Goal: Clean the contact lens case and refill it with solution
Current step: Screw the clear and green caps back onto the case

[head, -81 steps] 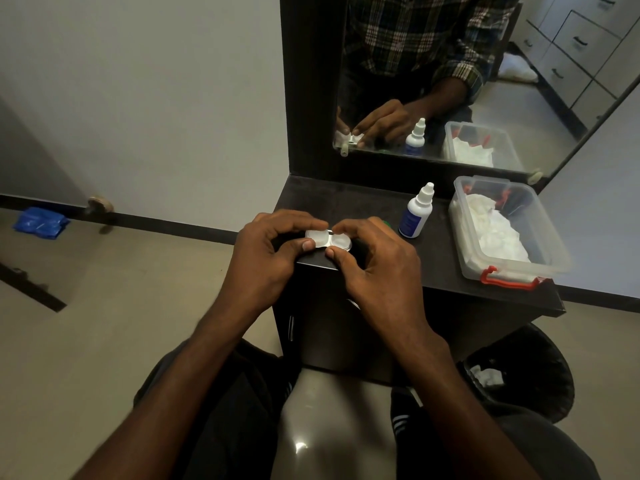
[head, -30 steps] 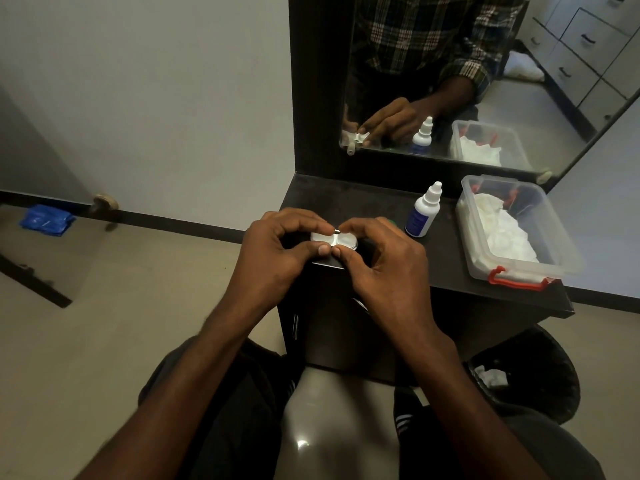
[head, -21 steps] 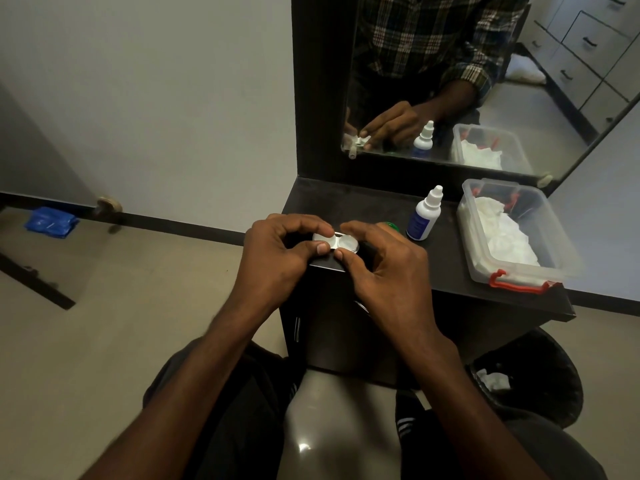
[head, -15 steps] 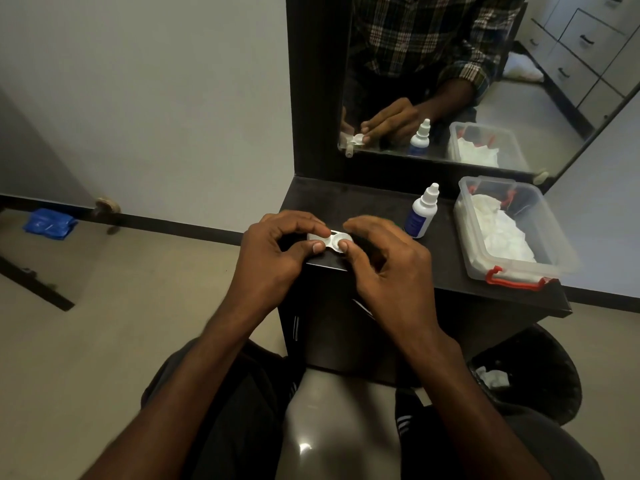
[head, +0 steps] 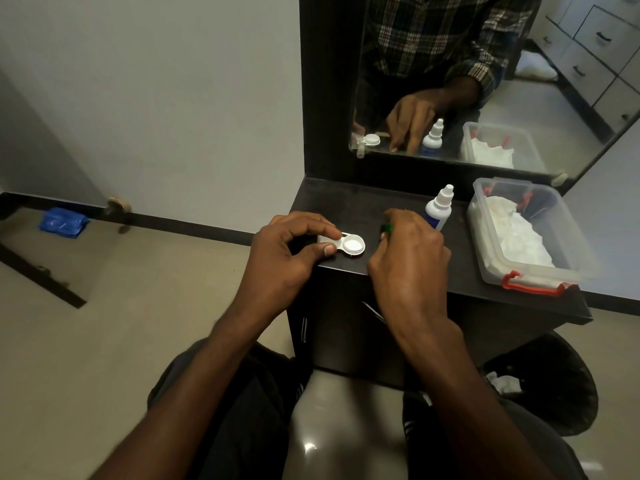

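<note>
A white contact lens case [head: 348, 244] lies near the front left edge of the dark tabletop [head: 349, 206]. Its right well is uncovered and shows a white inside. My left hand [head: 287, 258] pinches the case's left half between thumb and forefinger, hiding that well. My right hand [head: 408, 258] is a short way right of the case, fingers bent down to the tabletop. A small green cap [head: 388, 227] peeks out at its fingertips; whether the fingers hold anything is hidden. A white solution bottle [head: 438, 211] with a blue label stands just behind my right hand.
A clear plastic box [head: 568, 258] with red latches, holding white tissues, stands at the table's right. A mirror [head: 485, 81] rises behind the table. A black bin [head: 554, 382] with crumpled tissue stands on the floor at the right.
My right hand has left the case and moved right toward the green cap. The case's right well, covered by my fingers before, now lies open. My left hand keeps its pinch.
</note>
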